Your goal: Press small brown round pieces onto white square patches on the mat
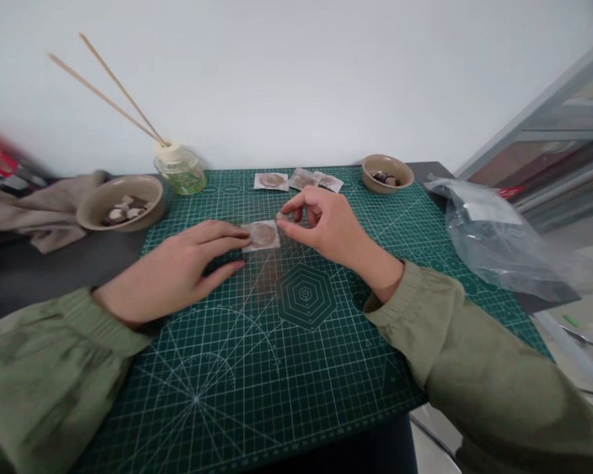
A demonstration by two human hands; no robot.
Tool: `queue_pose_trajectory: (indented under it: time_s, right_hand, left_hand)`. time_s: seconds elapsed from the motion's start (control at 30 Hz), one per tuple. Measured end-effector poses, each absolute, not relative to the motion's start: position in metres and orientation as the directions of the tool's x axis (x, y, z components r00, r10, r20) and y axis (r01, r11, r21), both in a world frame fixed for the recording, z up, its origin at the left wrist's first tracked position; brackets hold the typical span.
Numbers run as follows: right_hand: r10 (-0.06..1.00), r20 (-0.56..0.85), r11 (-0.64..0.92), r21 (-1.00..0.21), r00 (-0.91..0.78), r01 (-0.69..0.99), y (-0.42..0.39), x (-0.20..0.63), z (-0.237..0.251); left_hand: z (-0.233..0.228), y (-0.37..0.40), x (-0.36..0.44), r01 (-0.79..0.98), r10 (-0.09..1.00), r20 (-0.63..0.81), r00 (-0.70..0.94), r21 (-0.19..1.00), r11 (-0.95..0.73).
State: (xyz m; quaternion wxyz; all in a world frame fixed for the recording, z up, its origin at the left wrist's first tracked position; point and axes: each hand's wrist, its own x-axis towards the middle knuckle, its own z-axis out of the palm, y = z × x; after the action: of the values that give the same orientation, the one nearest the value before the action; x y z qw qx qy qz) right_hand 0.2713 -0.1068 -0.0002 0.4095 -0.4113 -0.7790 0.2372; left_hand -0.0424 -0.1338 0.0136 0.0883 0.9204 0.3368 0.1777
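Observation:
A small flat white packet with a round brownish middle [263,236] lies on the green cutting mat [247,395]. My left hand [182,266] rests at its left side, fingers stretched out and fingertips pressing on the packet's edge. At the upper right corner, my right hand [323,224] pinches with thumb and forefinger, its other fingers curled. A pale bit shows between those fingertips, apparently the packet's corner. Farther back lie similar packets: one on the left [271,182], one in the middle [304,178] and one on the right [329,181], the last two overlapping.
A bowl of pale and brown pieces [121,224] stands left, beside a crumpled cloth [44,201] and a reed diffuser [180,172]. Another bowl with dark pieces [385,187] is back right. A clear plastic bag [499,243] hangs over the right edge. A white wall [296,85] rises behind.

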Motion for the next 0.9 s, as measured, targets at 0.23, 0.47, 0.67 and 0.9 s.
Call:
queue_pose_trajectory:
  time_s: [0.23,0.47,0.67,0.9]
  right_hand:
    - [0.770,0.409,0.628,-0.618,-0.490,0.472,-0.110,0.270,-0.005]
    - [0.754,0.391,0.650,-0.562,-0.528,0.511,-0.113,0.263,-0.010]
    - [0.722,0.399,0.685,-0.522,-0.565,0.508,-0.114,0.265,-0.008]
    - [0.739,0.357,0.654,-0.584,-0.572,0.481,-0.114,0.265,-0.007]
  left_hand:
    - [-0.007,-0.133,-0.035,0.485,0.540,0.338,0.771,0.238,-0.841]
    - [-0.016,-0.138,-0.044,0.478,0.518,0.361,0.775,0.200,-0.855]
    - [-0.012,-0.142,-0.038,0.504,0.551,0.357,0.754,0.223,-0.834]
    - [-0.009,-0.145,-0.037,0.530,0.551,0.368,0.749,0.167,-0.832]
